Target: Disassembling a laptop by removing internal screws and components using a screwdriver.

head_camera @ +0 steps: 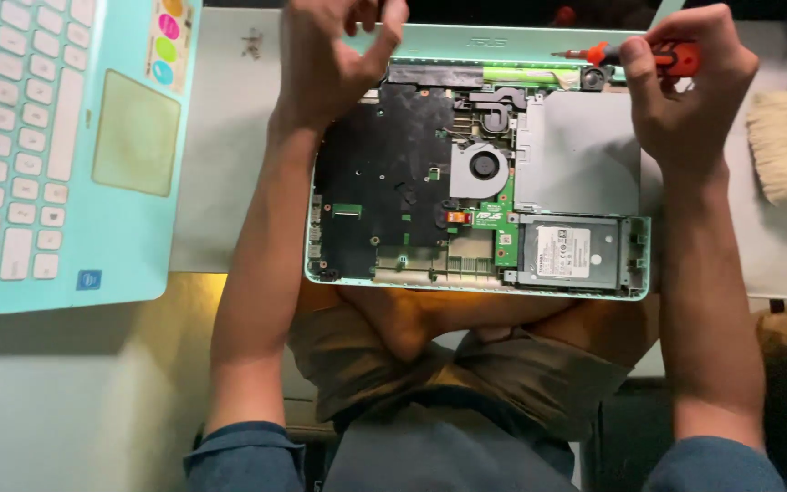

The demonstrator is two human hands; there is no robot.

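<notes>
The person's knees [466, 364] sit under the open laptop base [475, 182] on the table [229, 137]. The left hand [330, 55] pinches narrowly at its far edge. The right hand [685, 82] grips a red screwdriver [676, 59] at the far right corner.

A white rectangular label [563, 251] with small dark print lies on the silver hard drive, well below the right hand's grip on the screwdriver. Far to the left of the left hand's grip, a pale strip of round stickers [168, 36] in orange, pink, green and blue sits beside a keyboard, with a small blue square sticker [88, 280] lower down.
</notes>
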